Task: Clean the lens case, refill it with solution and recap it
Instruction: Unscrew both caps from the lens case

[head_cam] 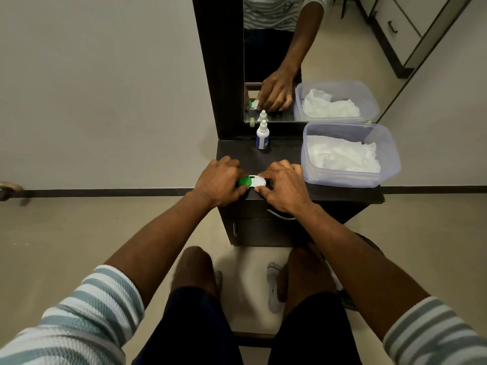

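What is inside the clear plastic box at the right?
Crumpled white tissue lies in the plastic box. It covers the bottom, so anything under it cannot be seen.

The lens case (253,181) lies on the counter (284,150) near its front edge, between the left hand (220,184) and the right hand (283,189), which both touch it. Behind the case, close to the mirror (329,48), a solution bottle (262,136) stands upright. To the right of the case and bottle sits a container (390,159) on the counter, with tissues (345,155) inside it. A drawer handle (280,216) lies below the counter's front edge.
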